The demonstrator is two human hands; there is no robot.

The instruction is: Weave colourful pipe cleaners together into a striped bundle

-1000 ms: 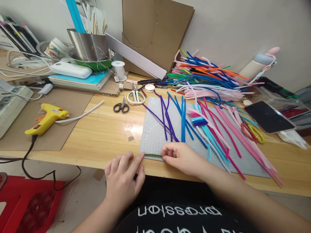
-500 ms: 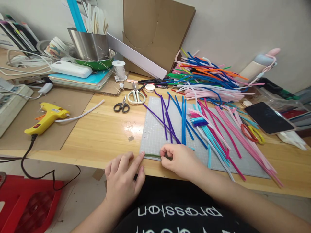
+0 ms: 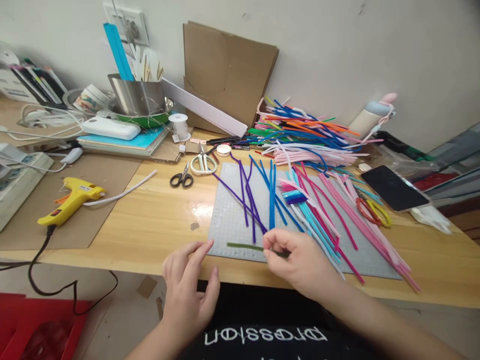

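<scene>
Pinched in the fingers of my right hand [image 3: 294, 255] is a dark green pipe cleaner [image 3: 243, 246], its free end pointing left above the near edge of the grey cutting mat [image 3: 228, 220]. Part of it is hidden inside the hand. My left hand [image 3: 189, 280] holds nothing; its thumb and index finger are apart, near the mat's front left corner. Purple pipe cleaners [image 3: 245, 200] lie just beyond my right hand, with blue pipe cleaners [image 3: 272, 195] beside them. Farther right are pink pipe cleaners [image 3: 360, 225] and a small bundle of short blue and pink pieces [image 3: 294, 196].
Black scissors [image 3: 182, 179] and white-handled scissors [image 3: 203, 162] lie left of the mat. A yellow glue gun [image 3: 71, 200] rests on cardboard at the left. At the back is a heap of coloured pipe cleaners [image 3: 307, 127]. A phone [image 3: 395, 187] and red-and-yellow scissors [image 3: 373, 212] lie at right.
My right hand has drawn the green pipe cleaner to the right, away from my left hand. My left index fingertip no longer touches its end. The camera view has shifted slightly.
</scene>
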